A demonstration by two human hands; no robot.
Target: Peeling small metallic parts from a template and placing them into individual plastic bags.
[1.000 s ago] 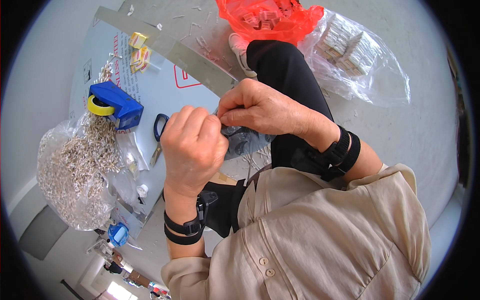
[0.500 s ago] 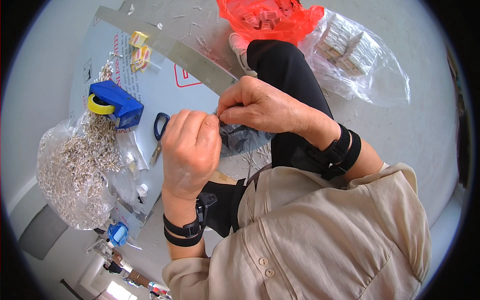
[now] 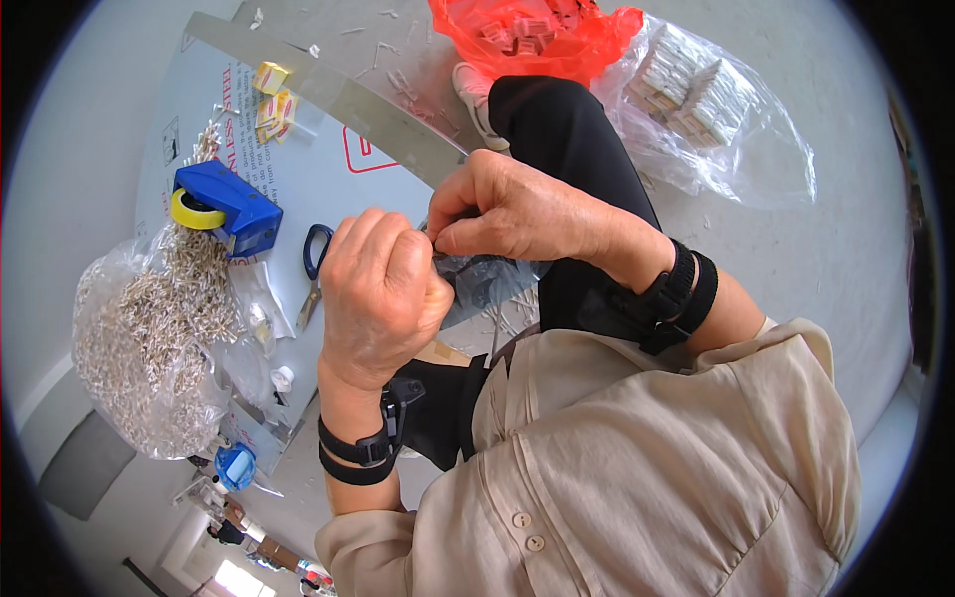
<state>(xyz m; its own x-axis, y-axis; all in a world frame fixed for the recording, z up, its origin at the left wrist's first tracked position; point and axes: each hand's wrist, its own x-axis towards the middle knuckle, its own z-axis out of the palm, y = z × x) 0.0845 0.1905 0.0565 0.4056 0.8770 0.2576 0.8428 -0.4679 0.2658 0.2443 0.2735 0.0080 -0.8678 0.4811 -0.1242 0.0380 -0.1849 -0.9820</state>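
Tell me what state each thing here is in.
Left hand, curled shut
Right hand, thumb and fingers pinched
Greyish plastic, wrinkled
Scissors, lying flat, blade opening unclear
Tape dispenser, loaded with yellow roll
Swab bag, open, swabs spilling out
Red bag, open, pink packs inside
Clear bag, holding stacked packs
Yellow boxes, clustered

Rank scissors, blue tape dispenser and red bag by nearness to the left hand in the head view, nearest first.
1. Scissors, just left of the left hand
2. Blue tape dispenser, farther left
3. Red bag, up and right
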